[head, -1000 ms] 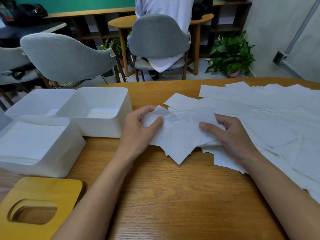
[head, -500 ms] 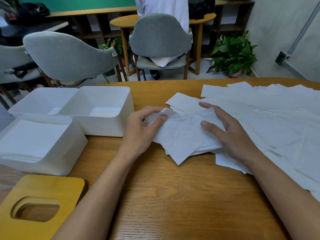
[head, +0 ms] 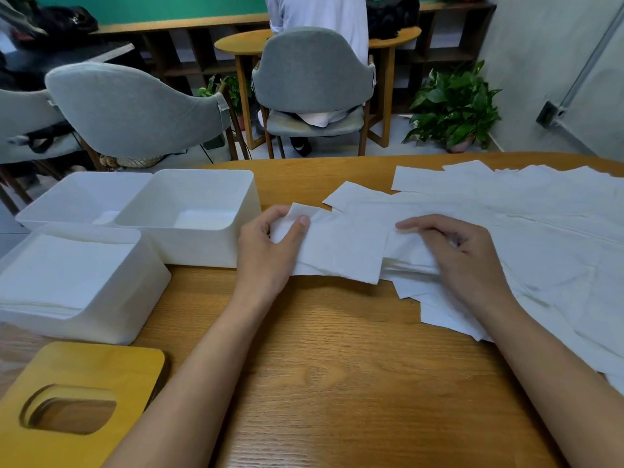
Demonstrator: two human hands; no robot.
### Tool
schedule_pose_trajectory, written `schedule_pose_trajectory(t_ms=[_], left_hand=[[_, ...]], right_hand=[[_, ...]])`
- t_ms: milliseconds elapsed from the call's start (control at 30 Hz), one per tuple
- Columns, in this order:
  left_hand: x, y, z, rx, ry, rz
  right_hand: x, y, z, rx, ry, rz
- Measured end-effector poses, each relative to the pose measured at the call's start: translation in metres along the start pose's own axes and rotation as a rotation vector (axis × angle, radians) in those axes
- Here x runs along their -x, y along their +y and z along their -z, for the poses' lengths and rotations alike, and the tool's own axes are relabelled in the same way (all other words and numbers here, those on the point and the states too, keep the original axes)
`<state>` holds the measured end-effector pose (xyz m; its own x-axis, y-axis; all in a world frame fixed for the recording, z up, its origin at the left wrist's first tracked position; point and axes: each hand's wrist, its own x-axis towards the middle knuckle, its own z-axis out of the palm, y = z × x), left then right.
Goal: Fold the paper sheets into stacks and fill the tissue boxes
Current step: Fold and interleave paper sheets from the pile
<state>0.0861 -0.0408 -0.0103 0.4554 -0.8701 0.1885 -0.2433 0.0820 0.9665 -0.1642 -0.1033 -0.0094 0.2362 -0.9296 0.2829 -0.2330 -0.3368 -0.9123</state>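
Folding is judged in hand: the paper sheet, toward the table's far edge, is pinched by the left hand, the right hand is laid on the pile, grip unclear; edges must be matched next.

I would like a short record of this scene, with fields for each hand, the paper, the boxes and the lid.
left hand: pinches a corner of the top sheet
right hand: on the pile, fingers curled; grip unclear
near box: holds a stack of paper
back boxes: two, side by side, open, nearly empty
lid: wooden, oval hole, flat on the table in front of the near box
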Motion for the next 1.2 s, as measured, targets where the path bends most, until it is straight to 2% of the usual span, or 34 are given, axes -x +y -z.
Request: schedule_pose_trajectory(t_ms=[233,467,667,767,1067,1200], left_hand=[[0.004,0.011,0.001,0.225,-0.088,0.094],[0.007,0.02,-0.001,0.486,-0.215,0.172],[0.015,0.021,-0.01,0.356,-0.182,0.118],[0.017,0.019,-0.013,0.257,-0.153,0.069],[0.018,0.014,-0.018,0.122,-0.124,-0.014],[0.015,0.009,-0.019,0.091,-0.098,0.036]], right_hand=[[0.001,0.001,-0.003,-0.029,0.217,-0.101],[0.002,0.0,-0.005,0.043,0.117,-0.066],[0.009,-0.017,-0.014,-0.335,-0.148,-0.25],[0.012,-0.018,-0.022,-0.459,-0.235,-0.281],[0.01,-0.01,-0.026,-0.302,-0.054,-0.228],[0.012,-0.01,-0.025,-0.291,-0.092,-0.2]])
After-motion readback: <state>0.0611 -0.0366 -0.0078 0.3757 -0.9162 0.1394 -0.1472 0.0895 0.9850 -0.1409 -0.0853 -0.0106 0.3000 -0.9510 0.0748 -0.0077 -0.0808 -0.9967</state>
